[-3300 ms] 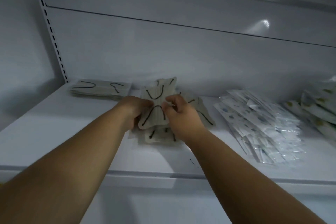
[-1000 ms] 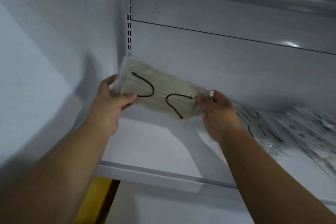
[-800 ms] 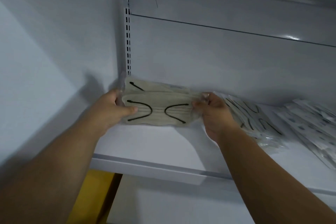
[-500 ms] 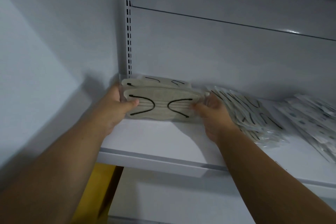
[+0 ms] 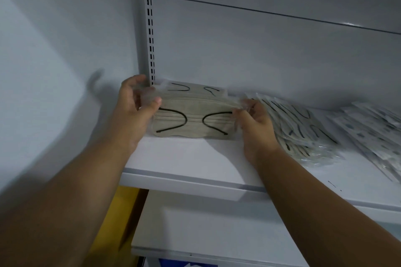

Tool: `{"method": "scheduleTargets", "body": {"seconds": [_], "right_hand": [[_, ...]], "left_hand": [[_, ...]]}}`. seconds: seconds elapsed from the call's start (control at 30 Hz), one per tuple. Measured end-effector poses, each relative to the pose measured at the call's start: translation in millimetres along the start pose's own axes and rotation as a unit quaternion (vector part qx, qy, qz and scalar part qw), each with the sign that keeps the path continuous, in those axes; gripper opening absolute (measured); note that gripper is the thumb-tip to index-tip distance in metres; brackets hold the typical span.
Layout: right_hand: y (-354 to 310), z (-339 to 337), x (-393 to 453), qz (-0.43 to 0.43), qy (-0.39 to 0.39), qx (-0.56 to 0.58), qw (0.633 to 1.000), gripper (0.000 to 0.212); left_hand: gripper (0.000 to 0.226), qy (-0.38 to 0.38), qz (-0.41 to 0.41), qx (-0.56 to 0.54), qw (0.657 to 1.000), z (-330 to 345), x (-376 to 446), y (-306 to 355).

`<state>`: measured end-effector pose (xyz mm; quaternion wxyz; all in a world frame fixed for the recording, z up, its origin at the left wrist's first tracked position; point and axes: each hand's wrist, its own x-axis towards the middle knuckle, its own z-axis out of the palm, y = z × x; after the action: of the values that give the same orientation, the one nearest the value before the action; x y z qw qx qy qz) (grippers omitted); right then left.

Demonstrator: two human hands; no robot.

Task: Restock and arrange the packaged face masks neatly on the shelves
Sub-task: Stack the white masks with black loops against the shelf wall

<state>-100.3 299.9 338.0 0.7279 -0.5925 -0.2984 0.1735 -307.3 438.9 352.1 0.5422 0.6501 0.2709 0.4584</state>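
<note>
Both hands hold the beige mask packet [image 5: 192,122] by its short ends — left hand [image 5: 134,108] pinching the left end, right hand [image 5: 252,120] the right. Its long axis runs left-right, lower edge on the shelf [image 5: 195,158], against the far-left stack [image 5: 195,91].

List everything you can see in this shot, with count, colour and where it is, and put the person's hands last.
held mask pack: one, beige with black ear loops, front of the shelf's left corner
mask stack: count unclear, beige, flat behind the held pack
slumped mask packs: count unclear, beige, right of the hands
patterned mask packs: count unclear, white, far right
shelf: one, white
lower shelf: one, white, below
slotted upright: one, white, back corner
yellow object: one, lower left, partly hidden
left hand: grips the pack's left end
right hand: pinches its right end
</note>
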Motion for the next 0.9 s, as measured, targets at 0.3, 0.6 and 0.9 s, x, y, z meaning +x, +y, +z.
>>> {"method": "scheduleTargets", "body": {"seconds": [0.3,0.6,0.9], "right_hand": [[4.3,-5.5,1.2,0.059,-0.024,-0.077,0.995,0.007],[-8.8,1.9,16.2,0.094,-0.027,-0.234,0.967,0.045],[-1.7,3.7,46.6,0.136,-0.044,-0.378,0.915,0.027]], "left_hand": [[0.044,-0.035,0.012,0.018,0.999,0.4,1.2,-7.8],[0.02,-0.005,-0.085,0.189,0.978,2.6,27.1,-13.5],[0.028,-0.035,-0.139,0.413,0.9,26.3,66.2,-20.6]]}}
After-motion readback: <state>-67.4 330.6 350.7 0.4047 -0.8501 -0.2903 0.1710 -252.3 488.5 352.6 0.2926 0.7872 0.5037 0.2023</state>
